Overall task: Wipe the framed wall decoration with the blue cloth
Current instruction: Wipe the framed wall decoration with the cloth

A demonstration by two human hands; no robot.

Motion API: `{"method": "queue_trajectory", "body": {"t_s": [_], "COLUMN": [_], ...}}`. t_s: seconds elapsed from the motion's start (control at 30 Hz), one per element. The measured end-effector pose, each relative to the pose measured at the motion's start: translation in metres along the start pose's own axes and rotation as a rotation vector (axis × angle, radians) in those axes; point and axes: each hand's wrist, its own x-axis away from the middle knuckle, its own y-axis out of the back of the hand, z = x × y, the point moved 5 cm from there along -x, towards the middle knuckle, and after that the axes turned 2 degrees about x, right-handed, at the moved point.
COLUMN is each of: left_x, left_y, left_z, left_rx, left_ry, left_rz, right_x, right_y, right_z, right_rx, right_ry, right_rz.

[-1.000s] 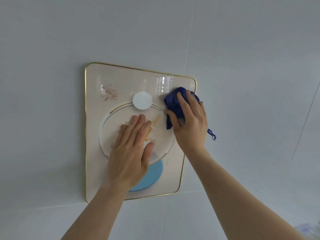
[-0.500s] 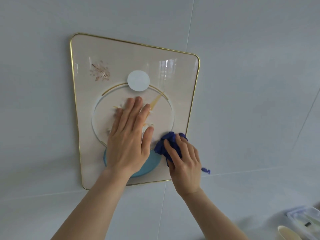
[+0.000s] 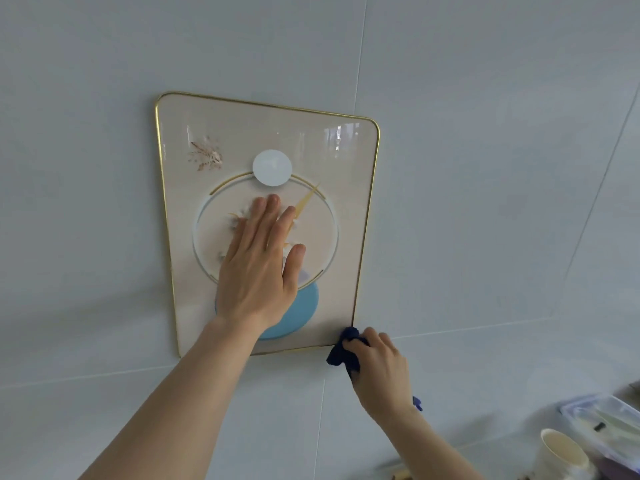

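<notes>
The framed wall decoration [image 3: 343, 216] hangs on a pale tiled wall: a cream panel with a thin gold rim, a white disc, a large ring and a blue disc low down. My left hand [image 3: 259, 268] lies flat on its middle, fingers spread upward. My right hand [image 3: 381, 372] is shut on the dark blue cloth [image 3: 344, 351], which is bunched under the fingers. The cloth presses at the frame's lower right corner, half on the wall below the rim. A small tail of cloth shows by the wrist.
At the bottom right stand a cream paper cup [image 3: 562, 455] and a clear plastic container [image 3: 609, 424] with things inside. Grey wall tiles [image 3: 485, 202] with thin joints surround the frame.
My right hand has carried the cloth down the frame's right side, from the upper right corner to the lower right corner. The left hand has stayed flat on the middle.
</notes>
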Motion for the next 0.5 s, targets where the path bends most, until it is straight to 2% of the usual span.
{"method": "queue_trajectory", "body": {"t_s": [0.07,0.13,0.17,0.23,0.37,0.5], "left_x": [0.000,0.000,0.002,0.005,0.008,0.004], "left_y": [0.008,0.018,0.025,0.040,0.069,0.086], "left_z": [0.000,0.002,0.004,0.011,0.044,0.077], "left_rx": [-0.001,0.006,0.010,0.011,-0.009,-0.040], "left_ry": [-0.013,-0.034,-0.048,-0.070,0.035,0.174], "left_rz": [0.035,0.040,0.023,-0.052,-0.232,-0.347], "right_x": [0.003,0.001,-0.003,-0.018,-0.058,-0.099], "right_y": [0.014,0.036,0.049,0.076,0.128,0.179], "right_z": [-0.008,-0.010,-0.009,-0.007,0.018,0.073], "right_rx": [-0.284,-0.728,-0.916,-1.143,-1.245,-1.137], "right_ry": [-0.189,-0.380,-0.436,-0.479,-0.418,-0.160], "right_rz": [0.048,0.141,0.139,0.071,-0.126,-0.416]}}
